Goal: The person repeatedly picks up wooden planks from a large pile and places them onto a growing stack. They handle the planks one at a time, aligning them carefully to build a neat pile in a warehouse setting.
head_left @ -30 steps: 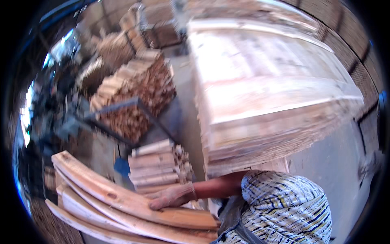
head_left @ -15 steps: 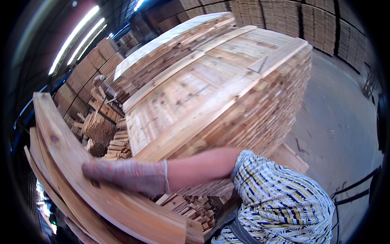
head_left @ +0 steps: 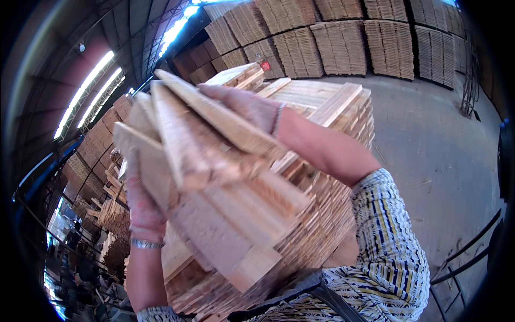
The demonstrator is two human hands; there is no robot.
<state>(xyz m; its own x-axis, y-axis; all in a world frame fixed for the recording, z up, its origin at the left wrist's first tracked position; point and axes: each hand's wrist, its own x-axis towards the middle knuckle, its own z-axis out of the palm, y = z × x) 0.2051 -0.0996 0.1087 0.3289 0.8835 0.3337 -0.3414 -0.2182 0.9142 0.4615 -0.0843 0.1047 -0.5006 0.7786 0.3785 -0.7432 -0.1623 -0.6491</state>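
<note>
Several wooden boards (head_left: 214,214) are held up in a loose, fanned bundle before me, smeared by motion. My left hand (head_left: 144,201), in a dirty whitish work glove, is closed on the bundle's left side. On the far right side of the bundle, my right hand (head_left: 244,106) grips the outermost board, its glove the same kind. Most fingertips are hidden behind the wood. Below and behind the bundle stands a large stack of boards (head_left: 327,214), with flat strips across its top; the bundle hides much of it.
Tall stacked lumber piles (head_left: 338,51) line the back. Grey concrete floor (head_left: 429,155) with scattered wood bits spreads to the right. Black metal bars (head_left: 466,252) stand at the lower right. More loose wood (head_left: 110,214) lies in heaps at the left.
The boards have come from the far left to the middle, over the stack. My right hand has moved up and right with them, and my left hand now shows, gripping their left side.
</note>
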